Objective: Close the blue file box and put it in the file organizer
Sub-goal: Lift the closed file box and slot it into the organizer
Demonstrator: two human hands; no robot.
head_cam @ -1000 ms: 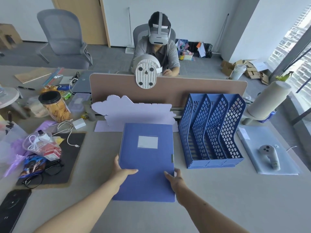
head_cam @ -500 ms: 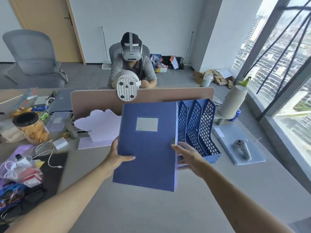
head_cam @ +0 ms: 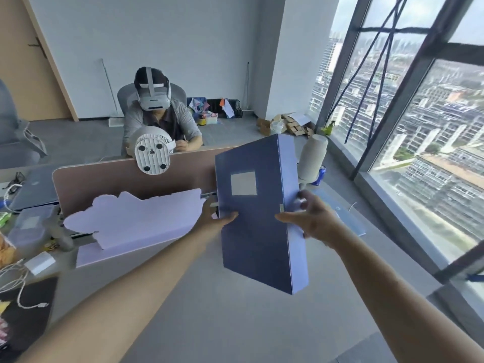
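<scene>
The blue file box [head_cam: 259, 231] is closed and held up in the air above the desk, nearly upright, its white label facing me and its spine edge turned to the right. My left hand [head_cam: 216, 218] grips its left edge with the thumb on the front cover. My right hand [head_cam: 311, 218] holds the right spine edge, fingers curled around it. The blue file organizer is hidden behind the raised box.
A brown desk divider [head_cam: 110, 179] with a white fan [head_cam: 152, 153] on top runs across the back; a person in a headset sits behind it. A lilac foam shape [head_cam: 136, 221] leans against the divider. A grey roll [head_cam: 311, 155] stands right. Cables and clutter lie left.
The box has risen from lying flat on the desk to nearly upright in the air and moved right, now covering the organizer. My view has swung up and to the right.
</scene>
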